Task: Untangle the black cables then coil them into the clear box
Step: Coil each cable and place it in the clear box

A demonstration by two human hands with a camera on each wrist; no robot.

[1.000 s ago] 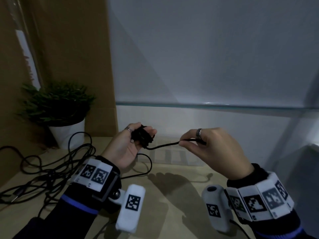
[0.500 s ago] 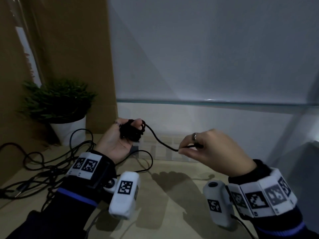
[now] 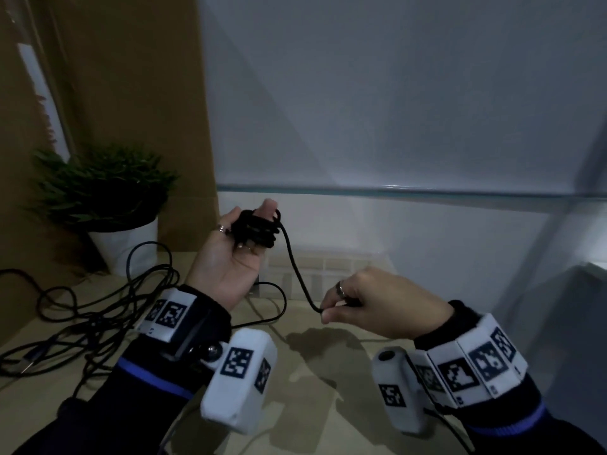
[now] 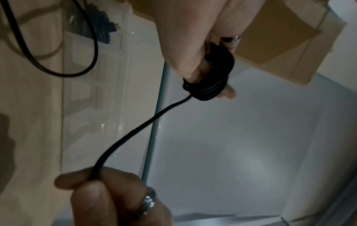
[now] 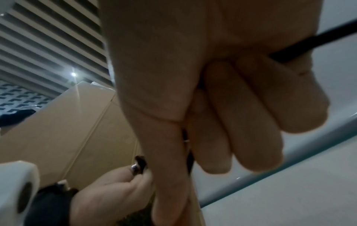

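Your left hand (image 3: 226, 257) now raised with palm upturned, your right hand (image 3: 377, 303) dropped lower, black cable (image 3: 295, 267) slanting steeply between them

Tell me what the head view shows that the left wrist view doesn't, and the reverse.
Head only: the tangled cables lying left on the table, the potted plant, both wrist cameras.

Left wrist only: a dark bundle seen through the clear box, apparently inside it; what it is I can't tell.

Both: the left hand with a coil wound around its fingers, and the right hand pinching the cable that runs from it.
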